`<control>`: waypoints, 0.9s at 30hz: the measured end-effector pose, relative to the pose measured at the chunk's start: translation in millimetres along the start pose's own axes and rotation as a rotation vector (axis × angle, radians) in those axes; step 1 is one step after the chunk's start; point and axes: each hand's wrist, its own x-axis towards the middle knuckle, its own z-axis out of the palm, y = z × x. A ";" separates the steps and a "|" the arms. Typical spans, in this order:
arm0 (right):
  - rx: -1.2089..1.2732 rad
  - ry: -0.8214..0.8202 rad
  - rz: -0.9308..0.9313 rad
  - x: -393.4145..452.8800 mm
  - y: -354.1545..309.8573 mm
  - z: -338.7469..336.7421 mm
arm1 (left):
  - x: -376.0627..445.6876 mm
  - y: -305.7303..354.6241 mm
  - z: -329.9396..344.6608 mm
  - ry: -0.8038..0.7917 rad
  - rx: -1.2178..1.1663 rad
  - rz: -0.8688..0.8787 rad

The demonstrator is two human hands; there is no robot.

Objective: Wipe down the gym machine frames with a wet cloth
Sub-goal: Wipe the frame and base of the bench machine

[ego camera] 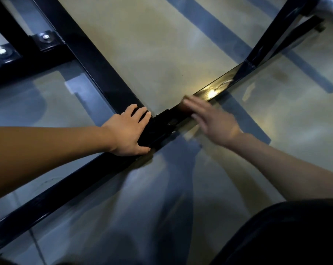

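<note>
A black metal gym machine frame lies low over the floor. One long frame bar runs from the top left down to a joint, where a cross bar leads up to the right. My left hand lies on the joint with its fingers over the top and its thumb round the near side. My right hand is blurred by motion just above the cross bar, right of the joint, fingers stretched out and apart. No cloth shows in either hand.
A lower frame bar runs from the joint to the bottom left. Bolted brackets sit at the top left. Slanted struts rise at the top right. The glossy floor reflects light. My dark-clothed knee fills the bottom right.
</note>
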 end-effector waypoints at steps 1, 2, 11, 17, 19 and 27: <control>0.017 0.034 0.108 2.8 15.0 -4.6 | -0.3 -0.2 0.7 0.003 -0.003 0.000; 0.024 0.075 0.217 5.8 23.9 -8.8 | -0.3 0.0 1.9 0.005 -0.004 -0.003; 0.069 0.036 -0.084 -12.7 -65.3 22.5 | -1.3 2.7 0.8 0.019 -0.016 -0.016; 0.046 0.129 0.351 13.4 36.4 -11.4 | -0.2 2.1 -0.4 -0.015 -0.025 -0.007; 0.063 0.111 0.342 17.5 11.5 -8.3 | 0.6 3.1 -0.4 -0.022 -0.021 -0.006; 0.216 -0.063 -0.143 1.3 -19.6 7.4 | 4.1 1.7 -4.2 -0.005 0.067 0.027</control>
